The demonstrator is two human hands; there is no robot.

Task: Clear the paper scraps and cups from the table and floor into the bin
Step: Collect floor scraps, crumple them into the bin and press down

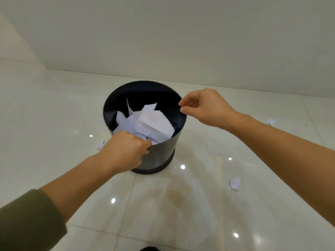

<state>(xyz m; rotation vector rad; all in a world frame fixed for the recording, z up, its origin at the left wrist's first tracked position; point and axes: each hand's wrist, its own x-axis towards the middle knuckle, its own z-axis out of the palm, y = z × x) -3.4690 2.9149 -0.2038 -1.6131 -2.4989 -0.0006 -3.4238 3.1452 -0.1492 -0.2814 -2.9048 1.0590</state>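
A black round bin (159,156) stands on the pale tiled floor, filled with white crumpled paper (154,124). My left hand (125,149) grips the bin's near rim, fingers curled over the edge. My right hand (204,107) hovers over the bin's right rim with its fingers curled and thumb and forefinger close together; I see nothing between them. Three white paper scraps lie on the floor: one (235,182) to the bin's right, one (270,121) farther right, and one (100,145) just left of my left hand.
Glossy white floor tiles (54,124) reflect ceiling lights. A plain wall (163,33) runs behind the bin. A faint yellowish stain (175,196) marks the floor in front of the bin. A dark shape (149,248) shows at the bottom edge.
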